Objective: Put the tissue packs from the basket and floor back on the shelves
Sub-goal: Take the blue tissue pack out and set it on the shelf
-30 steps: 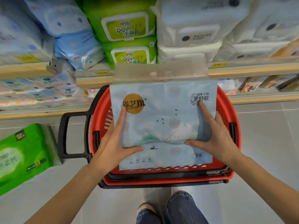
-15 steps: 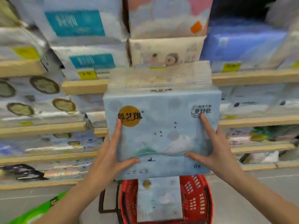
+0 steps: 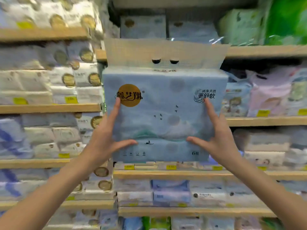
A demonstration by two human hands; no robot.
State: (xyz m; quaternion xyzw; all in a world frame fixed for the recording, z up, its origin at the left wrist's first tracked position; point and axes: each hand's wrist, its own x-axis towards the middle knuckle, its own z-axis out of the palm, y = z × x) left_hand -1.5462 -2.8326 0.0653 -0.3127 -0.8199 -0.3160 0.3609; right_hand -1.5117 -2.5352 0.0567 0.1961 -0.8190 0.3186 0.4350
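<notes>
Both hands clasp one pale blue tissue pack (image 3: 164, 113) from its two sides, holding it upright in front of the shelves. The left hand (image 3: 106, 140) has its fingers spread up the left edge, the forefinger reaching the gold round logo (image 3: 129, 95), and the thumb pressed across the pack's lower front. The right hand (image 3: 217, 138) mirrors it on the right edge, forefinger just below the printed characters, thumb pointing inward along the lower front. Above the hands the pack's clear plastic carry flap (image 3: 164, 52) stands up, with two finger holes in it.

Beyond the flap, on an upper shelf, sit two packs of the same blue design (image 3: 142, 27). To the right of these lie green packs (image 3: 285, 19). Left of the left hand, wooden shelves (image 3: 49, 107) carry stacks of white packs with gold round marks (image 3: 68, 78). Right of the right hand are pink and pale packs (image 3: 269, 95), blurred. Yellow price tags (image 3: 71, 100) sit along the shelf edges.
</notes>
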